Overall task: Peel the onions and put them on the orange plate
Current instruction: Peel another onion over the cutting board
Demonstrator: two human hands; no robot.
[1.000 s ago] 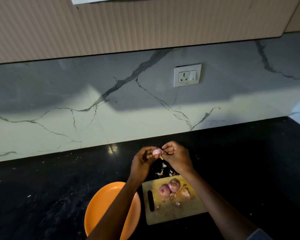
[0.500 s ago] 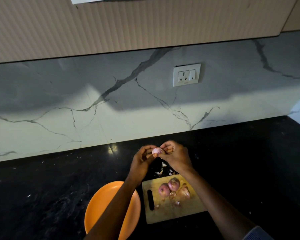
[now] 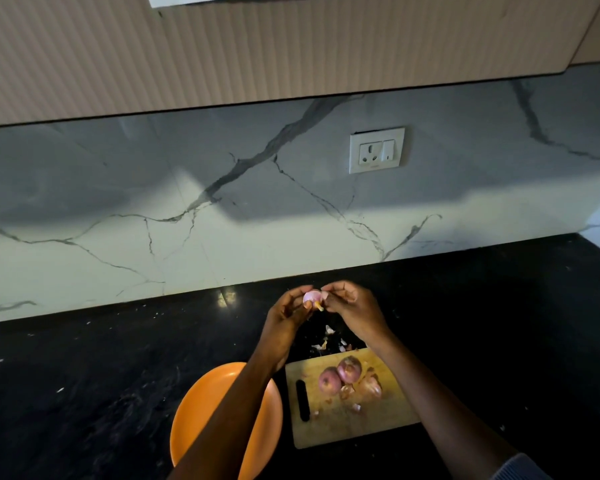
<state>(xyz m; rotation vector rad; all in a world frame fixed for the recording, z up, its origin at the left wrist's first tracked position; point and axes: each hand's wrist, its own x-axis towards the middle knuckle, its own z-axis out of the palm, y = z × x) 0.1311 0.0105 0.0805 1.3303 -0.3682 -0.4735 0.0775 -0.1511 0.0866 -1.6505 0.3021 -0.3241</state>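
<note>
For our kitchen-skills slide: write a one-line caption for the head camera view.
Both hands peel a small onion above the counter; two onions wait on the cutting board beside the orange plate.

Four onions (image 3: 330,380), one plate (image 3: 201,407), one board (image 3: 388,427)

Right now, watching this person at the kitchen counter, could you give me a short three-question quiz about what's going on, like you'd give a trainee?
1. True or false: the orange plate already holds a peeled onion.
2. How many whole onions lie on the wooden cutting board?
3. What do the left hand and right hand hold between them? A) a knife B) a small onion C) a peeler

Key:
1. False; no onion shows on its visible part, though the left forearm crosses it.
2. Two onions, side by side, with loose skins beside them.
3. B, the small onion, raised above the black counter.
</note>
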